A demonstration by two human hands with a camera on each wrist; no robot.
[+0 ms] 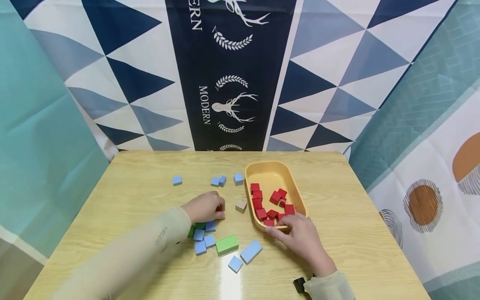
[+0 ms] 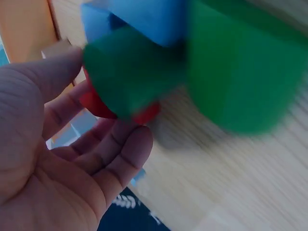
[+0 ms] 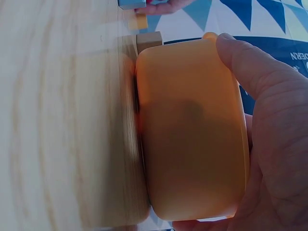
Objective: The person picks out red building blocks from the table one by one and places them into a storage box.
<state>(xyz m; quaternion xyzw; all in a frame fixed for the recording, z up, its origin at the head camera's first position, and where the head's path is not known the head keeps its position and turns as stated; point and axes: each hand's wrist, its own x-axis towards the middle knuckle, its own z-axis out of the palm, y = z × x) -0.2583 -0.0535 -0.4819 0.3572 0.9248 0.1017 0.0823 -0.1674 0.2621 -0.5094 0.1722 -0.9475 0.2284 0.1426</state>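
My left hand (image 1: pixel 205 207) is over the blocks left of the tray, fingers curled around a red block (image 2: pixel 97 103) mostly hidden by the hand and a green cylinder (image 2: pixel 130 72). Blue blocks (image 2: pixel 144 17) and a larger green block (image 2: pixel 245 67) lie close by in the left wrist view. My right hand (image 1: pixel 300 235) grips the near rim of the yellow-orange tray (image 1: pixel 271 166), thumb on the edge and fingers against the wall. Several red blocks (image 1: pixel 275 197) lie inside the tray, mostly along its left side and near end.
A plain wooden block (image 1: pixel 241 205) sits just left of the tray. Small blue blocks (image 1: pixel 215 181) are scattered toward the back. Nearer me are a light green block (image 1: pixel 226 244), a long blue block (image 1: pixel 251 251) and a blue cube (image 1: pixel 235 264). A patterned cloth (image 1: pixel 232 125) hangs behind the table.
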